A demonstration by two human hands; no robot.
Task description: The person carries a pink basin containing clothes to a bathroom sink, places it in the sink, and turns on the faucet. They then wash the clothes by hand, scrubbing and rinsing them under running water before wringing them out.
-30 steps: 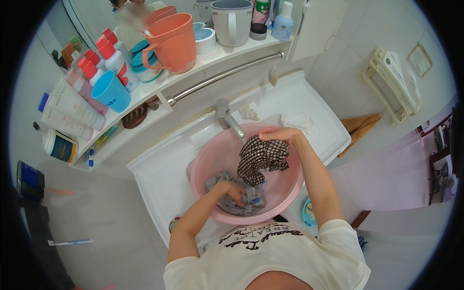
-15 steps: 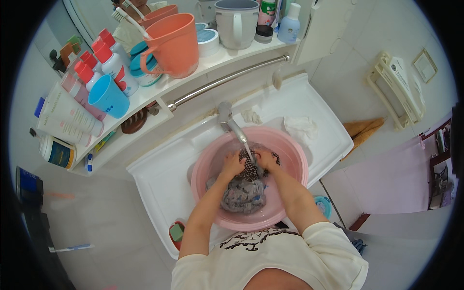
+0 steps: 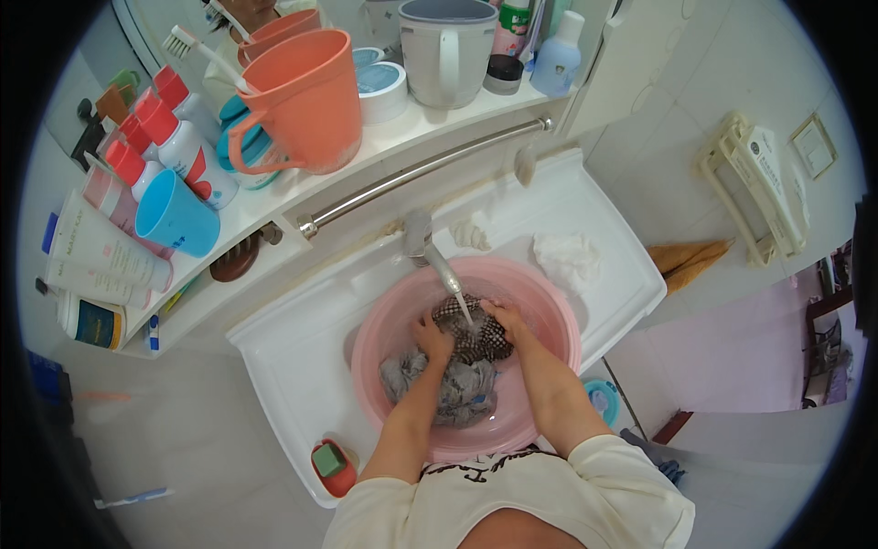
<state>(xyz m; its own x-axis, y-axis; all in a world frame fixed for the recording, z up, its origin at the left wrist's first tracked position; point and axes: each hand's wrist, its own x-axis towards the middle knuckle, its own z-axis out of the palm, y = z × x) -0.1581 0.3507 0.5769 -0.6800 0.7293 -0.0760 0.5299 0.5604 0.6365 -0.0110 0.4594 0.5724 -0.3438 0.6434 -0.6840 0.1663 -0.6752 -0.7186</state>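
Observation:
A dark cloth with a small light check (image 3: pixel 476 343) lies bunched in a pink plastic basin (image 3: pixel 560 366). Water from the chrome faucet (image 3: pixel 442 265) runs onto it. My left hand (image 3: pixel 433 339) grips its left side, fingers curled against the fabric. On the far right side my right hand (image 3: pixel 506 320) holds it too, some fingertips hidden in the folds. Nearer to me in the basin sits a wet grey cloth (image 3: pixel 464 393), bunched up and partly beneath my left forearm.
The basin rests in a white sink (image 3: pixel 274 366). A red soap dish (image 3: pixel 338 480) with green soap (image 3: pixel 328 459) sits at its near left; a white cloth (image 3: pixel 567 259) lies at the right. A shelf above bears an orange mug (image 3: pixel 306 105), a grey mug (image 3: pixel 448 55) and several bottles.
The checked cloth has been spread wider under the water, and both hands have shifted slightly toward me and outward around it. The whole view has tilted a little, with the shelf sitting lower.

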